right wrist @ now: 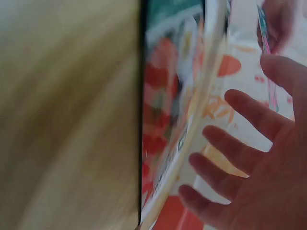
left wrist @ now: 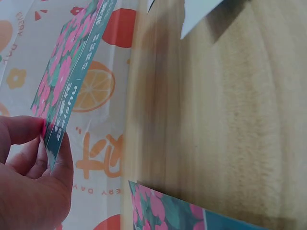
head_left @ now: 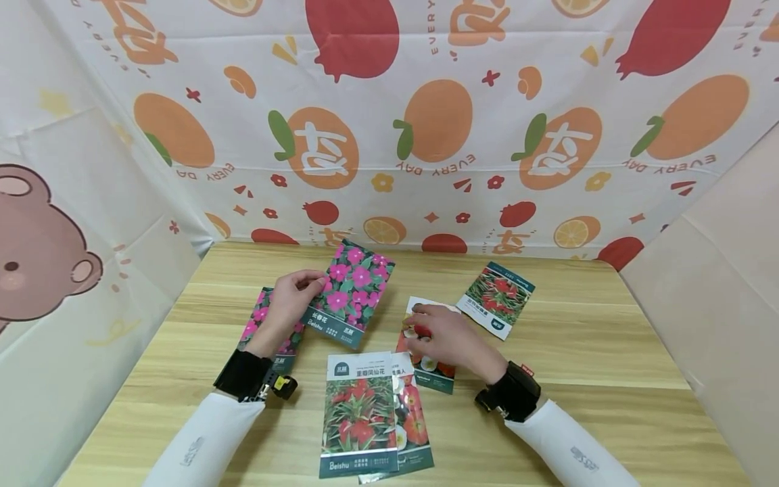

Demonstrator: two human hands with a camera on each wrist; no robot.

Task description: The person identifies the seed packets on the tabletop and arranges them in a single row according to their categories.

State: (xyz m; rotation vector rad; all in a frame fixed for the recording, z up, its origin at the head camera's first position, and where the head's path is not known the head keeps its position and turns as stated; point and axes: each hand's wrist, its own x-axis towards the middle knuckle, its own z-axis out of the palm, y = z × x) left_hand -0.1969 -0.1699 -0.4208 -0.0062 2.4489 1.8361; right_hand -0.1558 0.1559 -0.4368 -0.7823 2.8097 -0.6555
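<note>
- On my far left, a flat pink-flowered paper seed packet (head_left: 268, 325) lies on the pale wooden table (head_left: 608, 379), mostly hidden under my left forearm.
- My left hand (head_left: 291, 301) is raised off the table and pinches a second pink-flowered paper seed packet with a teal label band (head_left: 351, 292) by its left edge; the left wrist view shows the thumb in front and fingers behind it.
- Nearest me, at the middle, a red-flowered paper seed packet with a white header (head_left: 359, 414) lies on top of another red-fruited packet (head_left: 414, 426), overlapping it.
- My right hand (head_left: 447, 338) lies with relaxed, spread fingers on a white-and-red paper seed packet (head_left: 433, 375); the blurred right wrist view shows its near edge lifted beside the fingertips (right wrist: 201, 163), gripping nothing.
- Furthest right, apart from the hand, lies a red-pepper paper seed packet with a teal border (head_left: 497, 299).
</note>
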